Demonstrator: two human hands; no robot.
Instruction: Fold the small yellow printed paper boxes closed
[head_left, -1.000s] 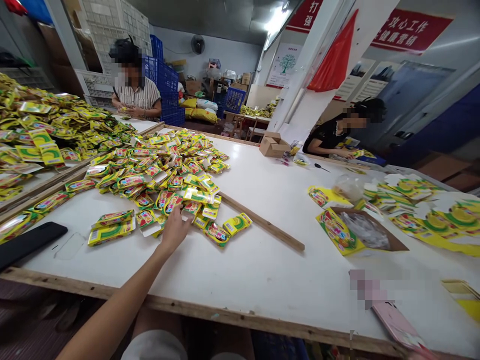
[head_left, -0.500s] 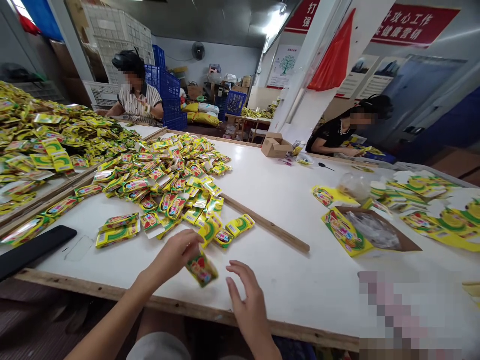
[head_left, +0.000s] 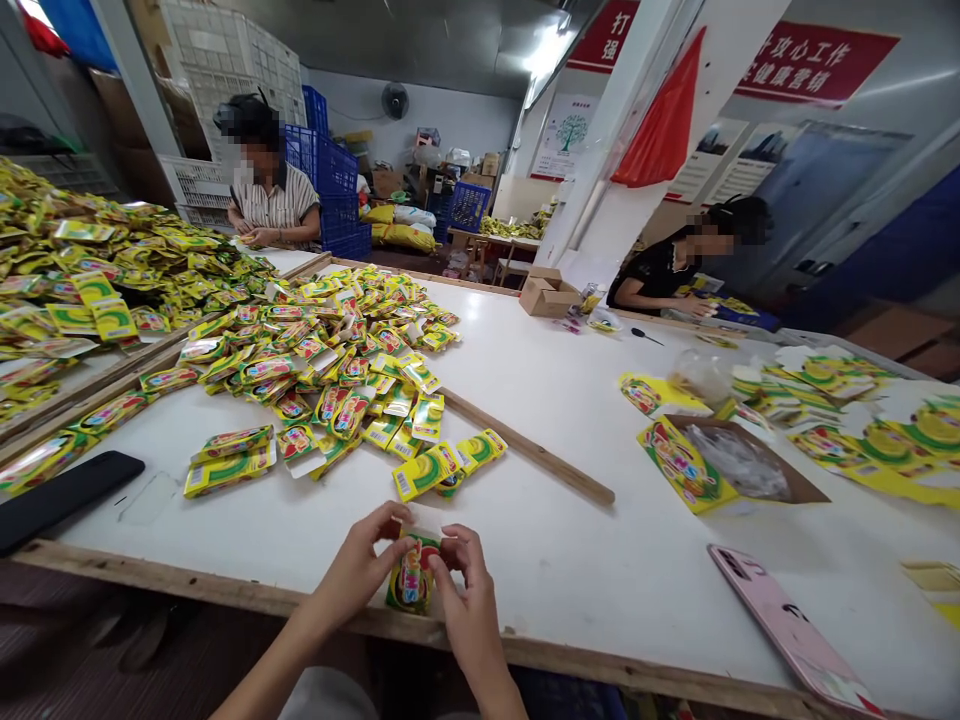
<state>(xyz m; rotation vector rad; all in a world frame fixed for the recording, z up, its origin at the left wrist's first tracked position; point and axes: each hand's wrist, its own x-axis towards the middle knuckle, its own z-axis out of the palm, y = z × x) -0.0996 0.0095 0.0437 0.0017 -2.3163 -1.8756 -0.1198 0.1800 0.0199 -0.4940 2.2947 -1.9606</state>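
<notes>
A small yellow and green crayon box [head_left: 411, 578] with a red patch and colourful lettering stands near the front edge of the table, its pale end flap raised at the top. My left hand [head_left: 375, 550] grips its left side near the top, and my right hand [head_left: 463, 580] has closed on the right side with thumb and fingers. Just beyond them lies another yellow box [head_left: 427, 470], leaning over a neighbouring box [head_left: 482, 450]. A loose heap of similar small boxes [head_left: 330, 350] spreads behind, several with flaps standing out.
A wooden strip [head_left: 532, 445] lies across the white table [head_left: 540, 560]. At right are an opened larger box [head_left: 686, 465] holding clear plastic, flattened cartons [head_left: 885, 440] and a pink phone [head_left: 787, 625]. A black phone [head_left: 67, 495] rests at left. Two people sit across the table.
The crayon box has come nearer and down to the table edge, turned more upright. My right hand, apart from it before, now grips it together with my left.
</notes>
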